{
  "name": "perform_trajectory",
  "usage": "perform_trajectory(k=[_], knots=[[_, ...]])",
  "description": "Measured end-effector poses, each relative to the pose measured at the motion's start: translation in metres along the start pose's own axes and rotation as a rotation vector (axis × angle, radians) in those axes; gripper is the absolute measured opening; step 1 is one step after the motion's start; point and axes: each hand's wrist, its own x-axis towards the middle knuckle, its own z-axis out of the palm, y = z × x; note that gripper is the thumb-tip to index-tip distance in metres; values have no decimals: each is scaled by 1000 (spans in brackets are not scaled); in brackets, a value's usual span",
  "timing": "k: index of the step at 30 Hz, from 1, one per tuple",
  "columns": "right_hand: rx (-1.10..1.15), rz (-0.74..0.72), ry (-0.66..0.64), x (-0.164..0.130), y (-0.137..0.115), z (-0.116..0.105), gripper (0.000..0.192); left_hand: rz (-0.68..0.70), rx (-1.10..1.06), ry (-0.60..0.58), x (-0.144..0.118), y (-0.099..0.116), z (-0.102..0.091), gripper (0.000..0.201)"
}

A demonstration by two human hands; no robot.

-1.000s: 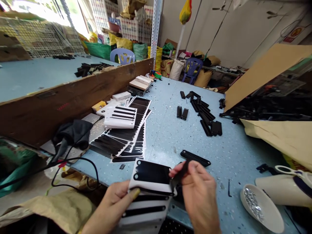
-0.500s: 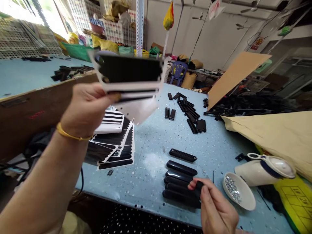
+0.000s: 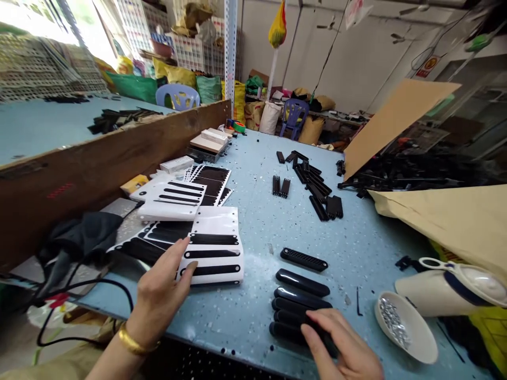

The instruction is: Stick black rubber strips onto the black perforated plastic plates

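Note:
Over a white sheet with black adhesive strips [image 3: 219, 227] is my left hand [image 3: 166, 277], its thumb and fingers apart on the sheet's left part. The sheet lies on the table, with more sheets of black strips [image 3: 214, 177] behind and beneath it. My right hand [image 3: 340, 338] has its thumb and fingertips closed on a long black bar [image 3: 287, 333] with rounded ends, the nearest in a row; its right end is hidden by the fingers. Beyond it lie several similar glossy bars [image 3: 303, 281]. A black bar with a textured face [image 3: 304, 259] lies farthest in the row.
A white bowl of small metal parts [image 3: 422, 338] and a lidded cream jug [image 3: 428, 282] stand at the right. Black plastic parts [image 3: 312, 182] lie farther back. A wooden board [image 3: 79, 158] edges the left side, near a dark cloth [image 3: 81, 237] and cable [image 3: 114, 285].
My left hand has come down from mid-air and laid the strip sheet on the table, its fingers now apart. The right hand has lowered onto the nearest bars.

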Motion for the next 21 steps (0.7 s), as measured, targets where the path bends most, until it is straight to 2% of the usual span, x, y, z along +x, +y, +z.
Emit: perform_trajectory(k=[2, 3, 4, 5, 6, 9, 10, 12, 15, 17, 21], knots=[[44, -60, -51, 1, 0, 9, 7, 93, 19, 131, 1, 23, -9, 34], [54, -91, -68, 1, -1, 13, 9, 84, -5, 162, 0, 37, -12, 30], [57, -122, -81, 1, -2, 16, 10, 43, -57, 148, -3, 51, -13, 27], [56, -155, -91, 2, -3, 20, 12, -21, -136, 87, -6, 66, -14, 23], [53, -184, -98, 2, -4, 22, 13, -75, -255, -62, -11, 80, -12, 20], [25, -228, -57, 5, -7, 30, 11, -217, -680, -651, -24, 116, 1, 22], [10, -234, -35, 6, -7, 31, 14, -284, -808, -796, -26, 125, 7, 25], [-19, -237, -4, 8, -3, 30, 18, -446, -1001, -939, -28, 137, 20, 30], [-53, -249, 7, 10, 12, 16, 18, -622, -1141, -952, -23, 145, 35, 30], [-82, -259, -19, 11, 25, 0, 21, -664, -1173, -944, -18, 146, 41, 30], [-84, -246, -149, 14, 40, -25, 24, -686, -1170, -975, -12, 146, 52, 30]])
